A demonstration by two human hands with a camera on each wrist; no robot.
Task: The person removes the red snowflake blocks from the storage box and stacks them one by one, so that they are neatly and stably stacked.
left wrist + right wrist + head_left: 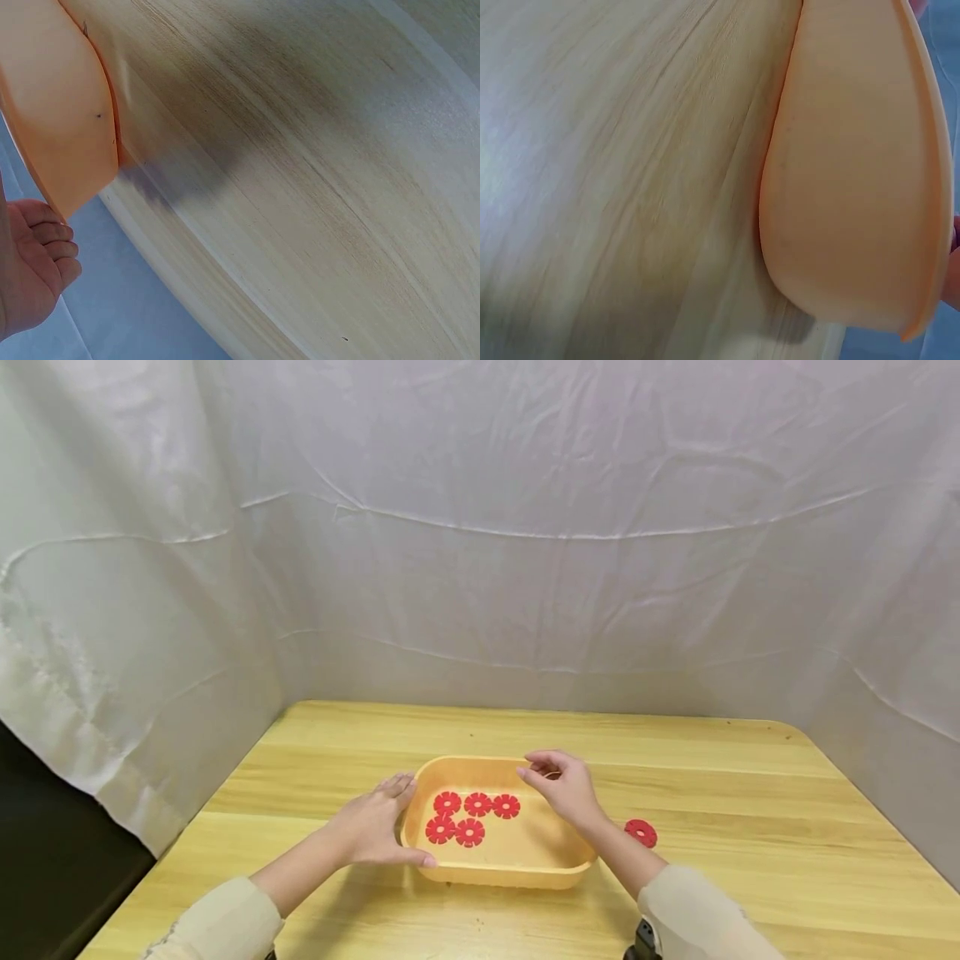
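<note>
A shallow orange plastic tray (510,878) sits on the table, with several red notched plastic discs (469,832) lying flat in its left half. My left hand (375,827) holds the tray's left end, thumb along the front rim and fingers over the left rim. In the left wrist view its fingers (60,244) bend at the tray's edge. My right hand (566,785) is over the back right corner, its thumb and forefinger bent toward each other. I cannot tell whether something is between those fingertips. Another red disc (641,833) lies on the table beside the right forearm.
The wooden table (750,827) stretches out around the tray, its rounded back edge meeting a pale cloth (525,593) hung behind and at the sides. Something black (52,843) shows below the cloth on the left.
</note>
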